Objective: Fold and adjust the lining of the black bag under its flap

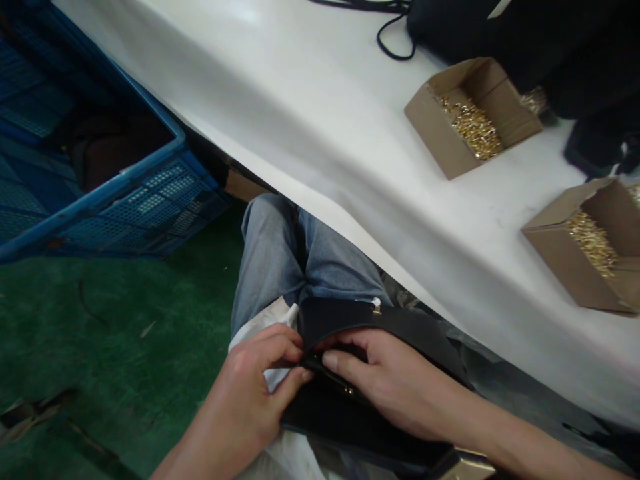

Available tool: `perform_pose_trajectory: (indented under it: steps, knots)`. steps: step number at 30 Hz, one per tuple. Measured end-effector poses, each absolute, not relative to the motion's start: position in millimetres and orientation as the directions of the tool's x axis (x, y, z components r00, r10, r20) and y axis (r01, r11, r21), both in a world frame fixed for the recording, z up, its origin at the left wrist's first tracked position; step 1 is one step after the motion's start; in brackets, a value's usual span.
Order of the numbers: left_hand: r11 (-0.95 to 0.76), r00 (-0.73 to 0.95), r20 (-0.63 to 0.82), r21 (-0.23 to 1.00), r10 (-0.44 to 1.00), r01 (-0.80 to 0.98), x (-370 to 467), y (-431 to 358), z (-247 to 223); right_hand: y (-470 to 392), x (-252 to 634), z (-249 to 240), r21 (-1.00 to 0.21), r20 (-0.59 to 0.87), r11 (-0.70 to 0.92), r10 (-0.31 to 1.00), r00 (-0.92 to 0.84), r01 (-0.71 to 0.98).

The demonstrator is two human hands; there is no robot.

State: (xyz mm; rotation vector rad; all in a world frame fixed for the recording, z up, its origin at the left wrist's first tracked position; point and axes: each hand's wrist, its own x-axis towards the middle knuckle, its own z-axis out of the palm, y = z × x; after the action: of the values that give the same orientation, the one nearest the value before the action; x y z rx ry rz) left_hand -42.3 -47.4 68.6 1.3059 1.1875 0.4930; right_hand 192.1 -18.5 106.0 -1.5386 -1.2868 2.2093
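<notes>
A black handbag [340, 417] with gold-coloured metal fittings lies across my lap. My left hand [265, 380] pinches the bag's left edge between thumb and fingers. Reaching into the bag's opening, my right hand [383, 373] has its thumb pressed on the near rim, while its fingertips are hidden inside. A raised black flap [420, 333] arches behind the right hand, and a small metal piece [377, 308] shows near its top. At the bottom, a gold-coloured clasp [465, 465] sits below my right forearm.
On the white-covered table [320, 100] stand a cardboard box [435, 137] and a second cardboard box [555, 260], both holding small gold-coloured metal parts. Black items [480, 33] lie behind them. A blue plastic crate [150, 200] with dark contents stands left, on the green floor [125, 347].
</notes>
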Motion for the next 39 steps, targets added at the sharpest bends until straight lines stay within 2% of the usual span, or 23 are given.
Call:
perform_pose_trajectory:
  steps: [3,8,14,18,25,34,39]
  knots:
    - [0.234,0.365,-0.362,0.907,0.858,0.349,-44.1,-52.0,64.4,-22.8,188.6,103.0,-0.69,-0.713,-0.658,0.545,-0.441,0.301]
    - [0.171,0.377,-0.308,0.92,0.874,0.354,-43.9,-59.4,60.8,-24.5,186.6,100.8,-0.661,-0.741,-0.667,0.507,-0.441,0.345]
    - [0.156,0.318,-0.277,0.92,0.907,0.359,-42.5,-67.2,55.4,-31.7,185.2,94.4,-0.616,-0.785,-0.678,0.491,-0.377,0.4]
    - [0.093,0.323,-0.228,0.918,0.918,0.386,-44.9,-70.5,51.3,-45.6,185.2,87.0,-0.675,-0.738,-0.62,0.564,-0.371,0.4]
    - [-0.082,0.339,-0.044,0.934,0.94,0.348,-45.1,-78.4,49.0,-59.1,189.6,89.6,-0.774,-0.616,-0.435,0.688,-0.384,0.461]
    - [-0.173,0.353,0.05,0.929,0.934,0.328,-44.2,-82.7,41.4,-60.4,192.1,93.4,-0.784,-0.616,-0.46,0.666,-0.421,0.418]
    - [-0.295,0.4,0.14,0.886,0.906,0.358,-46.1,-83.0,40.3,-57.4,192.1,93.8,-0.808,-0.576,-0.398,0.687,-0.443,0.434]
